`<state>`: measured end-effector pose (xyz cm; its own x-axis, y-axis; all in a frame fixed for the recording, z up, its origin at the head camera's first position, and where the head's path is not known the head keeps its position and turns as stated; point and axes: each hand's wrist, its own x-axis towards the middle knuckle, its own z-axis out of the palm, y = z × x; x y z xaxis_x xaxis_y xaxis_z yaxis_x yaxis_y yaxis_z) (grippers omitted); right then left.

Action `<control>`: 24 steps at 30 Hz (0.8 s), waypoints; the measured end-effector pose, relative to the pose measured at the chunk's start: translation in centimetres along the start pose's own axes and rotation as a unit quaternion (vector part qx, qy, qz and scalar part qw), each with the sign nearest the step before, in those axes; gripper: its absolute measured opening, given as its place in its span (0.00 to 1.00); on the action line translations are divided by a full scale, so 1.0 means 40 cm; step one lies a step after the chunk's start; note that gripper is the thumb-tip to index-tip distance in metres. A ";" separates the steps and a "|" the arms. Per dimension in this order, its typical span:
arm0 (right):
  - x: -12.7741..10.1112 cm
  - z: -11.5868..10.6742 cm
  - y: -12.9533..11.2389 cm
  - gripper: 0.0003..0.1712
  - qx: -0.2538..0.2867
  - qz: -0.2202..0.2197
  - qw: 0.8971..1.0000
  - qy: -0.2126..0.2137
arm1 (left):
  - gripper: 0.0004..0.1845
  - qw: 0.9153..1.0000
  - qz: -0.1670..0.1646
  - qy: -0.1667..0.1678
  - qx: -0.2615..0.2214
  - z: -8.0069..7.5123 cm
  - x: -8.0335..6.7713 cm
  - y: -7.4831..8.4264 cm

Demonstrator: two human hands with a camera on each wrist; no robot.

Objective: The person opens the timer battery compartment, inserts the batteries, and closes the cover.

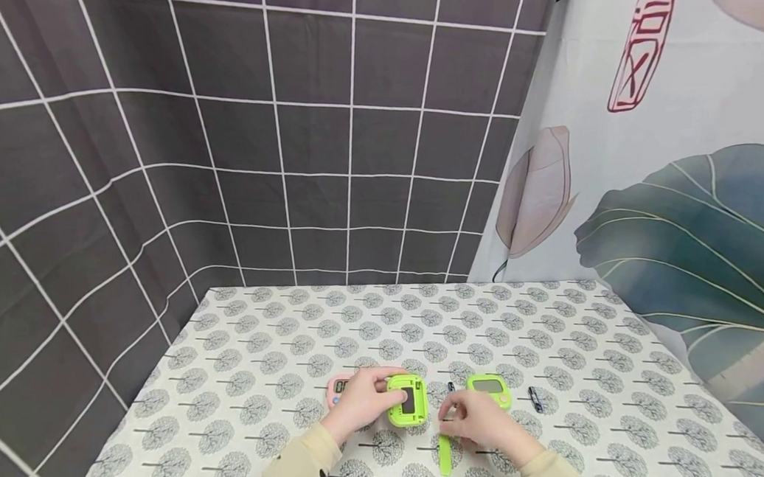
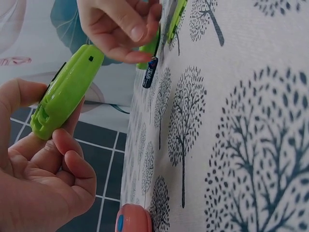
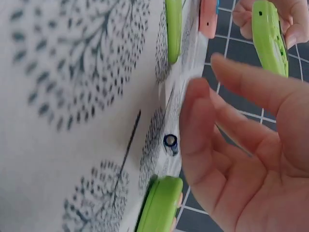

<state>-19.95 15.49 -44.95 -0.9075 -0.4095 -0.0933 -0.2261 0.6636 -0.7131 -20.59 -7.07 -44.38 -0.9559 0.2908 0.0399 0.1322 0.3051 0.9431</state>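
My left hand [image 1: 366,398] holds a green digital timer [image 1: 416,400] up off the table, pinched at its edges. Its back faces me in the head view, with a dark rectangle and what looks like an uncovered battery slot. My right hand [image 1: 477,416] hovers low over the table, fingers loosely bent, with nothing visible between them. Just beneath it in the head view lies a slim green cover strip [image 1: 444,456]. A small dark battery [image 2: 150,72] lies close to the right fingertips. A second green timer [image 1: 488,386] sits face up behind the right hand.
A pink timer [image 1: 338,386] lies partly hidden behind my left hand. Another dark battery [image 1: 535,399] rests right of the second green timer. The tree-print tablecloth [image 1: 282,327] reaches back to a dark grid curtain [image 1: 315,140], with a leaf-print curtain [image 1: 700,216] on the right.
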 end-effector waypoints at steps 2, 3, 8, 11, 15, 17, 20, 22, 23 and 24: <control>0.006 -0.002 -0.001 0.13 -0.018 0.015 0.999 0.040 | 0.22 1.000 -0.002 0.000 -0.005 0.001 0.001 -0.001; 0.009 -0.003 -0.002 0.15 -0.025 0.024 0.998 0.057 | 0.21 1.000 -0.004 0.001 -0.006 0.002 0.002 -0.002; 0.021 -0.005 -0.005 0.29 -0.058 0.061 0.992 0.097 | 0.22 1.000 -0.010 0.004 -0.005 0.003 0.004 -0.007; 0.024 -0.004 -0.008 0.36 -0.085 0.066 0.989 0.097 | 0.22 1.000 -0.013 0.004 -0.007 0.003 0.003 -0.007; 0.027 0.001 -0.013 0.39 -0.096 0.077 0.988 0.090 | 0.23 1.000 -0.013 0.003 -0.005 0.003 0.001 -0.007; 0.028 0.004 -0.013 0.39 -0.095 0.084 0.988 0.083 | 0.23 1.000 -0.011 0.004 -0.001 0.003 0.000 -0.007; 0.031 0.008 -0.014 0.38 -0.114 0.090 0.986 0.078 | 0.23 1.000 -0.010 0.005 0.003 0.003 -0.003 -0.004; 0.036 0.009 -0.012 0.38 -0.136 0.084 0.984 0.073 | 0.23 1.000 -0.010 0.005 0.004 0.002 -0.004 -0.001; 0.039 0.009 -0.010 0.37 -0.147 0.082 0.983 0.071 | 0.23 1.000 -0.009 0.005 0.003 0.002 -0.005 0.000; 0.042 0.009 -0.009 0.37 -0.152 0.082 0.982 0.071 | 0.23 1.000 -0.010 0.006 0.004 0.001 -0.006 0.001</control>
<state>-21.26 14.34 -45.12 -0.9757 -0.2054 -0.0766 -0.1492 0.8782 -0.4544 -20.34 -7.06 -44.35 -0.9613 0.2743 0.0246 0.1147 0.3174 0.9413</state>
